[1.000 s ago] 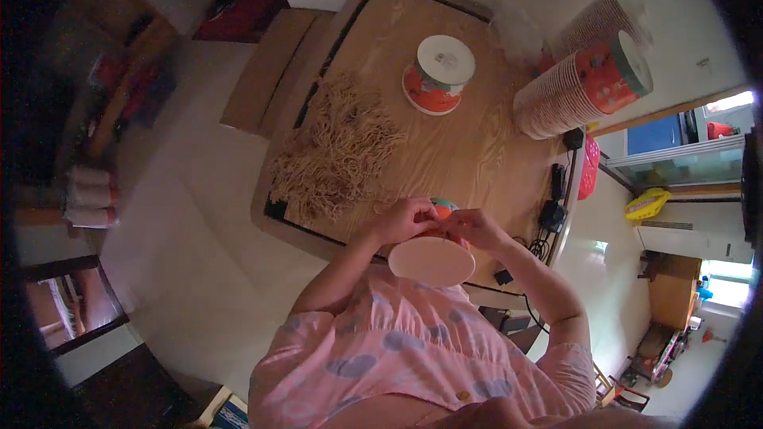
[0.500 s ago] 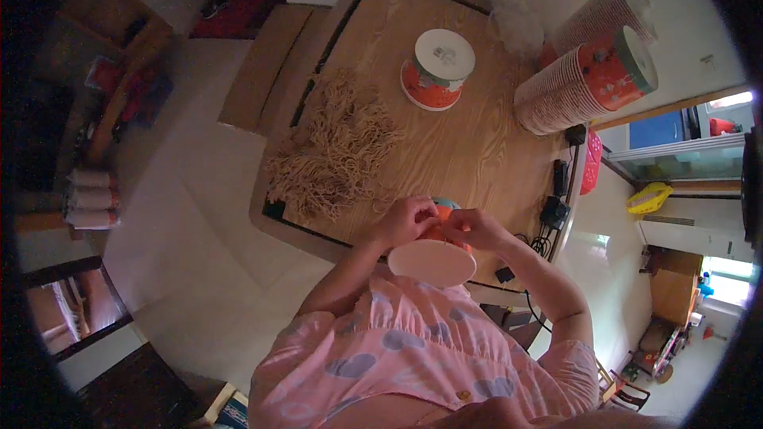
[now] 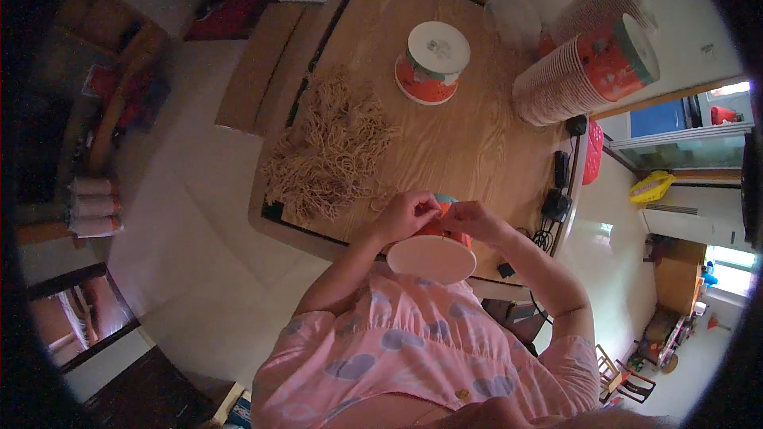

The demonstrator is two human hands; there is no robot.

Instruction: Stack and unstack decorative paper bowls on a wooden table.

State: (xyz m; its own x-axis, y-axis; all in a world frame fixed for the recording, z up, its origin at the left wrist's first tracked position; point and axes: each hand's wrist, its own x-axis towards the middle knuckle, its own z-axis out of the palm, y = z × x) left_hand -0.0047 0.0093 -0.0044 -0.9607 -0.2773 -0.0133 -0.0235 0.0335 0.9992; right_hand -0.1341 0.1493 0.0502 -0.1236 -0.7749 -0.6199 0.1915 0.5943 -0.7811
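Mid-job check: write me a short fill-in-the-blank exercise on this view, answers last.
1. Of the left hand and right hand at the near tub, the ____ one is nearer the tangled strings.
2. The far tub has a ____ top.
3. The stacked tubs are to its ____.

Missing words: left; white; right.

On my feed I have the left hand near the middle of the view, toward five o'clock, and the right hand close beside it, at its three o'clock. I read both as curled, fingertips turned in toward each other; whether thumb and fingers meet is too small for me to tell. I see the left forearm pointing toward half past one and the right forearm toward half past ten, both bare. I have the elbows bent and wider apart than the wrists
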